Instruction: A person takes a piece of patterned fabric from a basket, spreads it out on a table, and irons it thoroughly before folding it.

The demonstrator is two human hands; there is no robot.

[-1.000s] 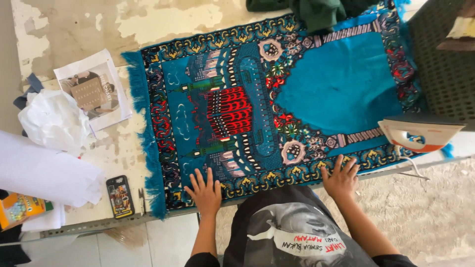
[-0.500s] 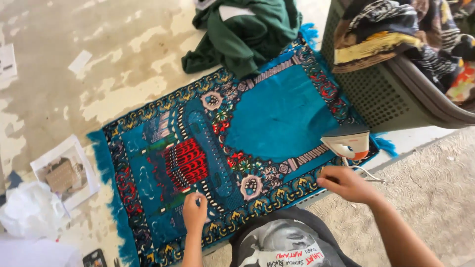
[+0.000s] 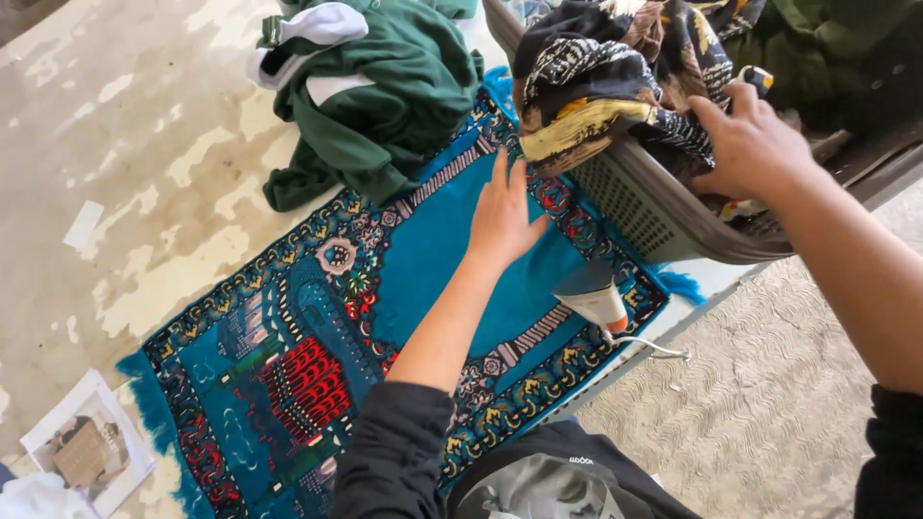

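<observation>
At the far left, a printed sheet of paper (image 3: 85, 452) is seen lying on a worn, patchy table (image 3: 144, 192). Beside it, a blue patterned mat (image 3: 317, 365) with a fringed edge is spread flat across the table, running diagonally from lower left to upper right. A heap of green clothing (image 3: 370, 96) is piled at the mat's upper edge, partly overlapping it. Near the middle, the left hand (image 3: 502, 216) is laid palm down on the plain blue part of the mat, its fingers stretched out and slightly apart, nothing being gripped. Just right of and below that hand, a white iron (image 3: 596, 303) is stood on the mat, partly hidden under a grey plastic basket (image 3: 654, 207). The basket is filled with dark patterned clothes (image 3: 615, 67). At the right, the right hand (image 3: 750, 144) is placed on the clothes at the basket's rim, its fingers curled over the fabric; whether the cloth is actually clamped cannot be told.
</observation>
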